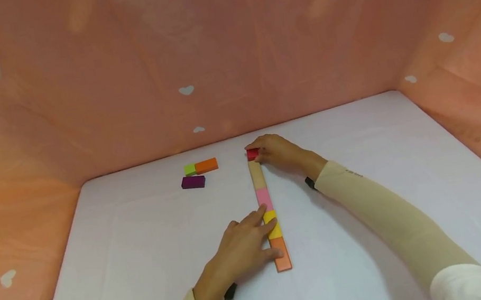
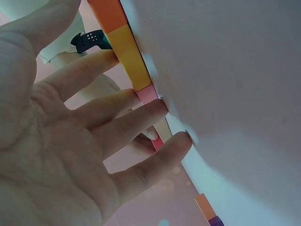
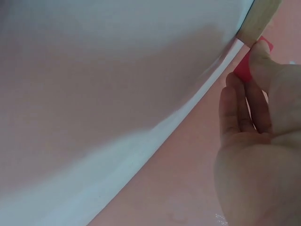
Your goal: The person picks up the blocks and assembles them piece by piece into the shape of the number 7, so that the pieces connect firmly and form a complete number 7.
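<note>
A straight row of blocks runs away from me: an orange block (image 1: 283,264), a yellow block (image 1: 275,233), a pink block (image 1: 263,198) and a tan block (image 1: 257,175). At its far end is a red block (image 1: 251,155), which my right hand (image 1: 282,153) pinches between thumb and fingers. In the right wrist view the red block (image 3: 244,68) lies against the end of the tan block (image 3: 257,22). My left hand (image 1: 244,246) rests with spread, extended fingers on the near part of the row, touching the orange, yellow and pink blocks.
Left of the row's far end, a lime green block (image 1: 190,169) and another orange block (image 1: 207,165) lie end to end. A purple block (image 1: 193,182) sits just in front of them. The white tabletop (image 1: 143,253) meets a peach cloth backdrop (image 1: 224,56) printed with hearts.
</note>
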Action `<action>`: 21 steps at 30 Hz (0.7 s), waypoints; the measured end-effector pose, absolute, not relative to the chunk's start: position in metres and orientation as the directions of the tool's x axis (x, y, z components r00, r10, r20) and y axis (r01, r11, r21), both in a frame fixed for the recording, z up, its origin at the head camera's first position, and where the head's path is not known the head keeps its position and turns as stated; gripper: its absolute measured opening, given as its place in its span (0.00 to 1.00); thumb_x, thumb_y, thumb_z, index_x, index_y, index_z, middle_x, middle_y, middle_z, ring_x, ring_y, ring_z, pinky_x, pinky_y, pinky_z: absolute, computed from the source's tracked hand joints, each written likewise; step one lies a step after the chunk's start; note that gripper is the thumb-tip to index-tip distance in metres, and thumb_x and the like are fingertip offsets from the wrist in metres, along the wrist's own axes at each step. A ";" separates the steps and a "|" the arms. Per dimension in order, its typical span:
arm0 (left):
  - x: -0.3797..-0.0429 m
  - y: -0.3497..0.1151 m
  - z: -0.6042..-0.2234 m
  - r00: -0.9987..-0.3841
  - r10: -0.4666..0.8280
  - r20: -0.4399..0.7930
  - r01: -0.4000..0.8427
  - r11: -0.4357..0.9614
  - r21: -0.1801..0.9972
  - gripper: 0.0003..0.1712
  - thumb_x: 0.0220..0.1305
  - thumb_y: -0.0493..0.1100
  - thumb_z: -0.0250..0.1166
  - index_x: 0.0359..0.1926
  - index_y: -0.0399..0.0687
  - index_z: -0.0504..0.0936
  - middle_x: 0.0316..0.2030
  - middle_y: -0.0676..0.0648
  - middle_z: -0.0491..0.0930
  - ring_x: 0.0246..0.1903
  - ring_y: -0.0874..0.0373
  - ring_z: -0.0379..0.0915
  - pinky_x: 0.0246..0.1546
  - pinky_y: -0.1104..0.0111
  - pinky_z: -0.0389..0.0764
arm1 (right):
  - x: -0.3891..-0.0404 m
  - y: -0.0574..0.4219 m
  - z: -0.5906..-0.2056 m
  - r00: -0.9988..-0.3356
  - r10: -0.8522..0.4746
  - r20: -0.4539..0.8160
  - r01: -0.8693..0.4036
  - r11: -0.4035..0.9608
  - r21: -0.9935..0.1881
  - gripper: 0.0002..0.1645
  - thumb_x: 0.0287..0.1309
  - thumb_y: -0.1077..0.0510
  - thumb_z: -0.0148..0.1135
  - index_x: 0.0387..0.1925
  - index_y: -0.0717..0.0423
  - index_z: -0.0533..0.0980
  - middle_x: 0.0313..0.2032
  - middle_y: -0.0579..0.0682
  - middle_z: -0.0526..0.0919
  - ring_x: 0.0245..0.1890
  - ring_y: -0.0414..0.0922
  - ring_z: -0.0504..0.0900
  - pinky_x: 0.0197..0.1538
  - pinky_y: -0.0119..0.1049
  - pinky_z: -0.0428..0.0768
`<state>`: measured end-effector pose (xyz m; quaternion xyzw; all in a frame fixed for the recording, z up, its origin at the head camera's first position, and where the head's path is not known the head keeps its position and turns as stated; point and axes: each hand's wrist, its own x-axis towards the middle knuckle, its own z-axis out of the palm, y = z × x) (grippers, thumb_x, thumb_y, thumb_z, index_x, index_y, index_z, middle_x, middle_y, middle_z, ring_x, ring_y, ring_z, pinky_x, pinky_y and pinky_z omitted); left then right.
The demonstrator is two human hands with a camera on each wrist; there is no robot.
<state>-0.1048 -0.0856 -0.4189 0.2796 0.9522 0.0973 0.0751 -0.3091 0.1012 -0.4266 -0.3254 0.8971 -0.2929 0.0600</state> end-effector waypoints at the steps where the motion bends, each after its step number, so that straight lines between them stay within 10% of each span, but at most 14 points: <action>1: -0.105 -0.085 -0.419 -0.833 0.546 -0.094 0.515 0.825 0.231 0.39 0.57 0.66 0.69 0.66 0.55 0.76 0.73 0.45 0.64 0.68 0.51 0.67 0.55 0.51 0.76 | -0.309 0.101 -0.427 -0.782 -0.619 0.076 -0.547 0.622 -0.560 0.27 0.66 0.56 0.63 0.65 0.53 0.74 0.56 0.51 0.82 0.55 0.47 0.77 0.64 0.44 0.75; 21: -0.109 -0.082 -0.417 -0.829 0.553 -0.084 0.526 0.822 0.218 0.40 0.57 0.66 0.69 0.66 0.55 0.76 0.73 0.44 0.65 0.68 0.51 0.67 0.54 0.53 0.76 | -0.308 0.100 -0.423 -0.802 -0.597 0.029 -0.514 0.664 -0.542 0.24 0.70 0.56 0.58 0.65 0.52 0.74 0.61 0.51 0.80 0.62 0.47 0.76 0.68 0.44 0.73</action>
